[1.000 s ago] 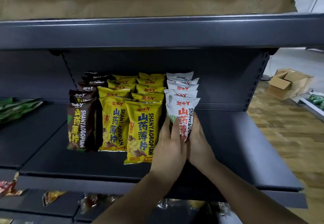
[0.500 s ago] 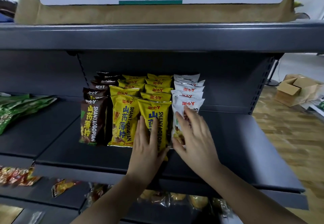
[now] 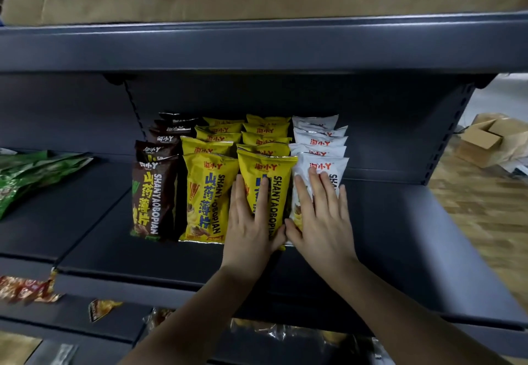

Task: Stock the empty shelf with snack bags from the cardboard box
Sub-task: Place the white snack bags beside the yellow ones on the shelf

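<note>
Snack bags [image 3: 265,190] newly under flat, open-fingered left [image 3: 251,222] and right [image 3: 320,216] hands, nothing gripped.

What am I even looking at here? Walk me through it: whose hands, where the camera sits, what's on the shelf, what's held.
There is no machine: a person wears a camera on the head, looking forward and down at their own two hands. The left hand lies flat on the front yellow snack bag; the right hand lies flat on the front white snack bag. Both press rather than grip. On the dark grey shelf stand four rows of bags: one brown, two yellow, one white. A cardboard box sits on the floor at right.
</note>
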A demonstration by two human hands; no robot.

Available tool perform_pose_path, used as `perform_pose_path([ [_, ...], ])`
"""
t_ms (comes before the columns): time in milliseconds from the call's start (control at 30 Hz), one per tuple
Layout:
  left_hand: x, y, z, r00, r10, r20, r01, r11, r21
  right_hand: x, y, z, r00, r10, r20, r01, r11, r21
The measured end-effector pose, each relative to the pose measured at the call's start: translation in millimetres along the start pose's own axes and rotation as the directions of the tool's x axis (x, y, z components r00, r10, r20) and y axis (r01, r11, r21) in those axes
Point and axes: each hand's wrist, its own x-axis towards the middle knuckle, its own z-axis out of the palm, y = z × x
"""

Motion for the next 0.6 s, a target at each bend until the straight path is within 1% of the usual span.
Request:
perform_pose_path([
  [67, -2, 1, -3, 1.000, -0.014, 0.009, 0.013, 0.996, 0.085, 0, 0, 0, 1.000, 0.000, 0.003, 0.000, 1.000, -0.012],
  [133, -4, 2, -7, 1.000, 0.009, -0.010, -0.008, 0.988, 0.156, 0, 0, -1, 1.000, -0.002, 0.011, 0.002, 1.000, -0.029],
  [200, -2, 2, -10, 0.993, 0.103, -0.062, -0.089, 0.976, 0.199, -1, 0, -2, 1.000, -0.008, 0.023, 0.010, 0.999, -0.051],
  [267, 1, 1, -11, 0.968, 0.230, -0.102, -0.206, 0.957, 0.205, -2, 0, -2, 1.000, -0.010, 0.029, 0.012, 0.998, -0.058],
  [333, 5, 0, -10, 0.948, 0.305, -0.092, -0.285, 0.941, 0.180, -2, 1, -2, 1.000, -0.008, 0.018, 0.009, 0.999, -0.053],
  [500, 12, -2, -3, 0.962, 0.265, -0.066, -0.257, 0.960, 0.110, -1, 2, 2, 0.999, -0.021, -0.027, 0.018, 0.996, -0.085],
  [600, 14, -5, -3, 0.958, 0.279, -0.060, -0.273, 0.958, 0.092, 2, 1, 6, 0.999, -0.011, -0.032, 0.007, 0.994, -0.110],
])
